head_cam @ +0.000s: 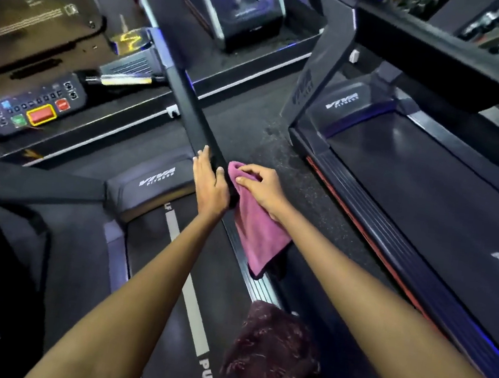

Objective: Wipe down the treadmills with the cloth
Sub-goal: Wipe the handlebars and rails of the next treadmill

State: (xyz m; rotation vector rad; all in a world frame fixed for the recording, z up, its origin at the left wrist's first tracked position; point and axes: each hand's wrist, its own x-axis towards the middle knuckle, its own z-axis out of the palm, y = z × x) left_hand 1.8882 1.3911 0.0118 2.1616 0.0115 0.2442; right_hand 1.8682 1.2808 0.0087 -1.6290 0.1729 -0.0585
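The pink cloth [257, 230] hangs over the black side rail [194, 113] of the treadmill [155, 177] on which I stand. Its top part lies bunched on the rail and the rest falls down on the outer side, with its lower corner in front of the ribbed silver foot strip [261, 290] of the deck.

My right hand [262, 187] lies on the top part of the cloth. The fingers are bent and press the fabric against the rail; the fingertips gather a small fold of it. My left hand [210, 181] is just beside, on the inner side of the same rail. Its fingers are almost straight and lie along the rail, the thumb goes over the top edge, and it has nothing else in it. The two hands are close but do not touch each other.

Under my arms runs the dark belt [89, 279] with a white stripe [193, 301]. To the left is the control panel [28, 108] with a red button in a yellow frame and a green one. On the right, across a strip of dark floor [273, 141], stands a second treadmill [415, 184] with a red line along its edge. At the bottom I see a piece of my dark patterned clothing [269, 348].
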